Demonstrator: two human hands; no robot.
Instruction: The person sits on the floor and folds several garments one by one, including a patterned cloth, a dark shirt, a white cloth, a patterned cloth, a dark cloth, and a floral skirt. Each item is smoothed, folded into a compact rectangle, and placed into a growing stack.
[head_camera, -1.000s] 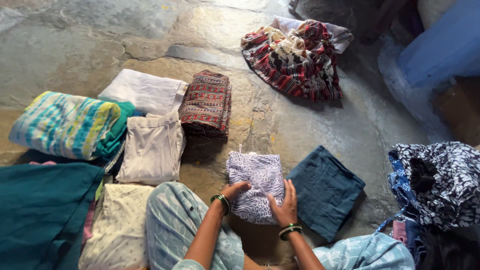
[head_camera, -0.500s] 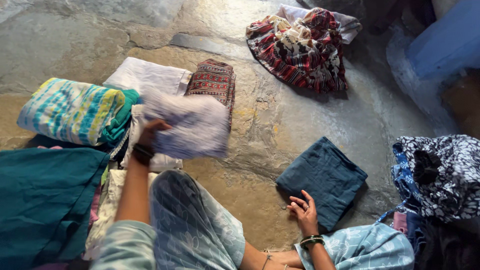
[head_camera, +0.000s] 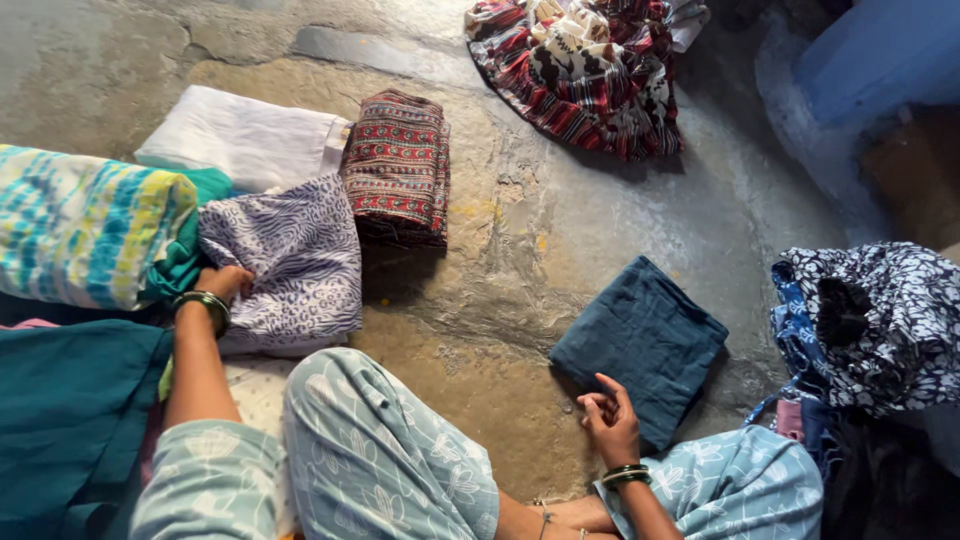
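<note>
My left hand grips the left edge of a folded lilac-and-white patterned cloth. The cloth lies on top of a cream folded garment, whose edge shows beneath it. My right hand rests on the stone floor with fingers loosely apart, touching the near corner of a folded dark blue cloth. Both wrists wear green bangles. My knees in light blue floral trousers fill the bottom middle.
A red patterned folded cloth and a white one lie behind the lilac cloth. A tie-dye bundle and teal fabric are at left. A red striped heap lies far, a dark floral pile at right.
My left hand carried the lilac cloth from in front of me to the left and set it down on the cream garment. My right hand let go and dropped beside the dark blue cloth.
</note>
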